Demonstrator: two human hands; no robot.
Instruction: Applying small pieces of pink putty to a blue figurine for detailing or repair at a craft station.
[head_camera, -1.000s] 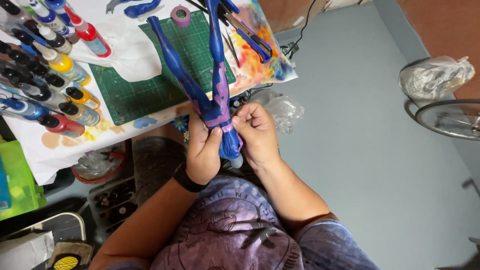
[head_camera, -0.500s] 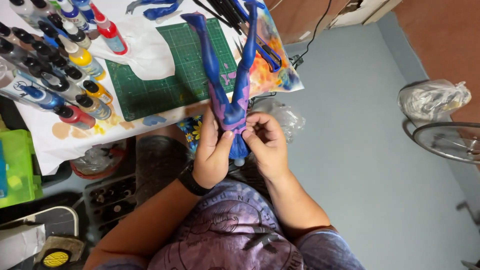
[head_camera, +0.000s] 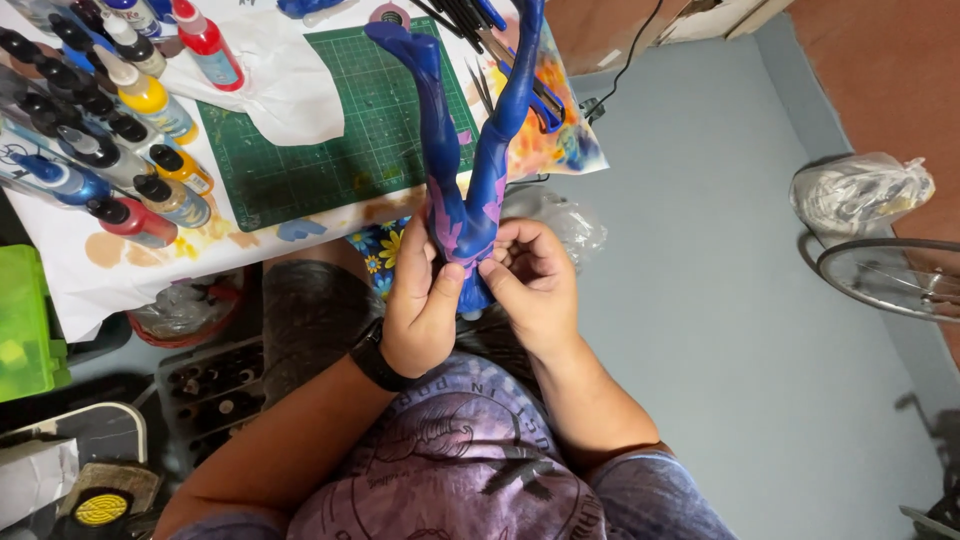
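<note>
Both grips clasp the blue and pink figure (head_camera: 462, 205): left hand (head_camera: 422, 305) wraps its torso, right hand (head_camera: 532, 285) pinches it, legs raised over the bench's near edge (head_camera: 300, 235).

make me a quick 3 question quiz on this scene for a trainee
1. True or false: both hands grip the blue and pink figure at its waist end, legs pointing away from the person.
2. What lies on the table under the figure's legs? A) a green cutting mat B) a laptop C) a dinner plate
3. What is worn on the wrist of the left hand?

Key
1. True; the right hand pinches it from the other side.
2. A, the green cutting mat.
3. A black wristband or watch.
</note>
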